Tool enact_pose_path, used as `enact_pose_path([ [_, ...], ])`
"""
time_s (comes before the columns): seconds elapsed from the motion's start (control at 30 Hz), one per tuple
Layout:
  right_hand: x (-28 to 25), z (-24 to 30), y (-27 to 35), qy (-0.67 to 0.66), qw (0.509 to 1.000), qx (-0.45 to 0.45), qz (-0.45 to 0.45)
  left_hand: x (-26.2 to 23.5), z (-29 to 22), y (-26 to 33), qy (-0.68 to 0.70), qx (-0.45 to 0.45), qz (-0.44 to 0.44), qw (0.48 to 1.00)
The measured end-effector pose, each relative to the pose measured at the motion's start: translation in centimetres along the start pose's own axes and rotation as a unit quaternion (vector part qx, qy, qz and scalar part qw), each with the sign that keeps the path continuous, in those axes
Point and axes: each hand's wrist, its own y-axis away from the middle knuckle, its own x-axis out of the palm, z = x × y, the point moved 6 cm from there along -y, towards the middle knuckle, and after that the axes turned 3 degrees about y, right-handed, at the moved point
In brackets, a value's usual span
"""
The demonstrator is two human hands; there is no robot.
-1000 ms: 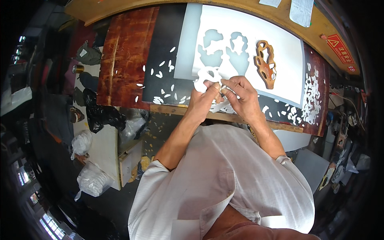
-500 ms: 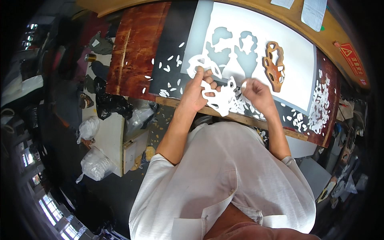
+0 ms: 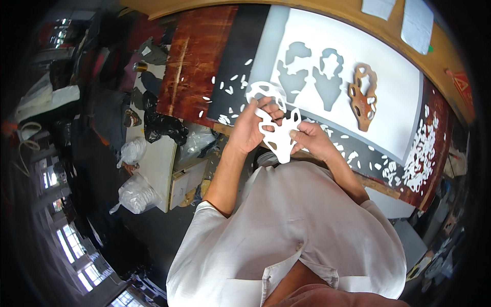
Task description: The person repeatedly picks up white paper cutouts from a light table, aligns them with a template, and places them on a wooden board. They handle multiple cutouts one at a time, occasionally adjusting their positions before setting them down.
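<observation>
A white die-cut piece [image 3: 276, 141] with several holes is held in front of my chest, over the table's near edge. My left hand [image 3: 249, 128] is closed on its left side, and a second curved white part [image 3: 262, 90] shows above those fingers; whether the two join is hidden. My right hand [image 3: 313, 139] pinches the piece's right edge between thumb and fingers. Beyond my hands lies a white sheet [image 3: 391, 82] with cut-out shapes through which grey shows. A brown cutting die [image 3: 363, 97] with matching oval openings stands on the sheet's right part.
Small white offcuts [image 3: 420, 153] heap at the table's right end, and more lie scattered along the near edge and on the black strip [image 3: 238, 56] at left. A yellow-brown machine beam [image 3: 327, 9] spans the far side. Plastic-wrapped bundles [image 3: 137, 193] rest on a low cabinet at left.
My right hand has come down and left, now gripping the white piece's edge. The piece has turned flatter toward me and lower. The whole view has shifted slightly.
</observation>
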Motion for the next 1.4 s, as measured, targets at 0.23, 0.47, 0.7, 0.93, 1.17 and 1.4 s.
enact_pose_path([
  [0.23,4.6,0.6,-5.1,-0.152,0.987,0.043,-0.006,-4.0,-2.9,0.4,-0.012,0.108,0.057,0.993],
  [0.47,7.9,-0.7,-11.1,0.035,0.996,0.078,-0.020,-12.8,-19.4,3.3,-0.185,0.218,-0.140,0.948],
  [0.7,9.7,3.4,-15.9,0.298,0.947,-0.064,-0.105,-20.2,-35.8,6.7,-0.311,0.298,-0.235,0.871],
  [0.93,16.2,7.7,-37.0,0.626,0.735,-0.251,0.067,-24.8,-25.0,10.3,-0.104,0.241,-0.281,0.923],
  [1.17,21.9,2.7,-43.1,0.743,0.548,-0.337,0.183,-26.3,-22.0,14.3,-0.054,0.238,-0.303,0.921],
  [1.4,17.2,3.2,-21.9,0.647,0.660,-0.339,0.174,-23.1,-28.0,8.3,-0.644,0.368,-0.374,0.557],
])
